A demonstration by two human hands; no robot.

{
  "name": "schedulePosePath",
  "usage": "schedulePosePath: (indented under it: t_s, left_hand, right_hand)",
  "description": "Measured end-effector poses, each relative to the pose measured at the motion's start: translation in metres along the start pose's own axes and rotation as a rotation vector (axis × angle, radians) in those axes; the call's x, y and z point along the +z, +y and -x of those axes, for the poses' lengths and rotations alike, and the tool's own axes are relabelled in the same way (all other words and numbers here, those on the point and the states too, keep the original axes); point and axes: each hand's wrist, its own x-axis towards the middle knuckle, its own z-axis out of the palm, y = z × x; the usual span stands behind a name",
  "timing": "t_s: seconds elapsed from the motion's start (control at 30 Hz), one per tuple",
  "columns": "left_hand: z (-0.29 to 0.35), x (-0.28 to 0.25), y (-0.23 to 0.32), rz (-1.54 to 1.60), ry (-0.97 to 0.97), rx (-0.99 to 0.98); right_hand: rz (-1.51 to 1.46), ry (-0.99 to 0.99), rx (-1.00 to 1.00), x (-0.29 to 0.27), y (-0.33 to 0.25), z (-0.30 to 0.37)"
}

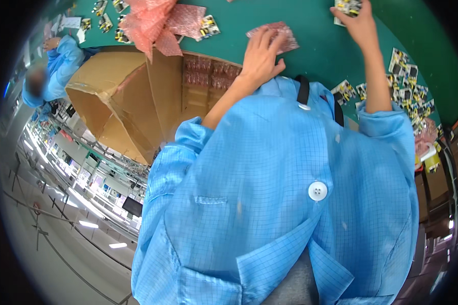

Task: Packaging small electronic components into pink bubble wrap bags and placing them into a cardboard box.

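Note:
My left hand point(262, 58) rests on a small piece of pink bubble wrap point(285, 39) lying on the green table, its fingers spread and slightly bent over the wrap. At the far right, the fingers of my right hand point(360, 25) are closed on a small circuit board point(348, 6) with yellow and black parts. The upper picture edge cuts off part of that board. More loose circuit boards point(411, 96) lie in a cluster beside my right forearm, and one board point(344, 92) lies closer to my body.
A heap of pink bubble wrap point(150, 23) lies at the far left, boards around it. An open cardboard box point(119, 86) stands against the green table point(310, 63), with wrapped items point(201, 71) inside. A person in a blue sleeve point(68, 58) sits at the left.

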Motion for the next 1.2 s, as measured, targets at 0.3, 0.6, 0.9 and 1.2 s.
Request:
schedulePosePath:
  t_s: [0.3,0.6,0.9,1.2]
  left_hand:
    - [0.005,0.026,-0.014,-0.208,0.094,0.099]
    - [-0.007,0.030,0.005,-0.280,0.202,0.014]
    - [-0.026,0.027,0.009,-0.160,0.313,-0.026]
    - [-0.026,0.027,0.003,0.020,0.274,-0.135]
  right_hand:
    - [-0.316,-0.126,0.145,0.028,0.086,0.075]
    - [-0.532,-0.460,0.154,0.006,0.083,0.097]
    - [-0.405,-0.618,0.113,0.011,0.085,0.090]
    - [-0.574,-0.448,0.088,0.034,0.067,0.083]
